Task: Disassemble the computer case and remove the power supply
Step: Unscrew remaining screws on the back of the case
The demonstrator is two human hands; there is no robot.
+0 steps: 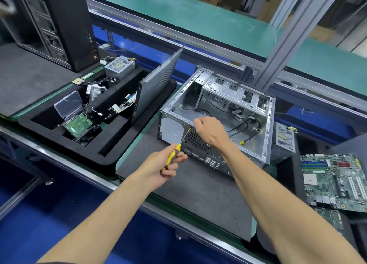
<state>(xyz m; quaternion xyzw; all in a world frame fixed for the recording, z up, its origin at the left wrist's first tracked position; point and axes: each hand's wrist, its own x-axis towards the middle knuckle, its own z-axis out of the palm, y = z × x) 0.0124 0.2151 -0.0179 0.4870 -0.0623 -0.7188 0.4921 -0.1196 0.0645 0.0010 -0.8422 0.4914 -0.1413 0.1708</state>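
Bare grey sheet steel formed the open computer case [218,113], which lay on its side on a dark mat on the desk [178,194], side panel off, interior facing up. We held a yellow-and-grey-handled screwdriver [174,153] in the left hand [164,164], fingers curled round the handle, with the blade tip set against the case's rear wall just above the round fan grille [196,139]. The right hand [206,130] was curled at the upper rear edge of the case, directly beside the blade tip; we could not tell whether it pinched a screw or only braced the frame.

We judged the step in hand to be work on a rear-panel screw. The bay inside the case held only loose black cables [244,125], and a grey perforated power supply unit [284,139] stood on the desk just beyond the case's far right side, well apart from both hands. A second such unit [120,66] sat at the back of the black foam tray [65,136] to the left. We therefore judged the removal largely complete. The next move called for keeping the blade square in the screw head and catching the freed screw.
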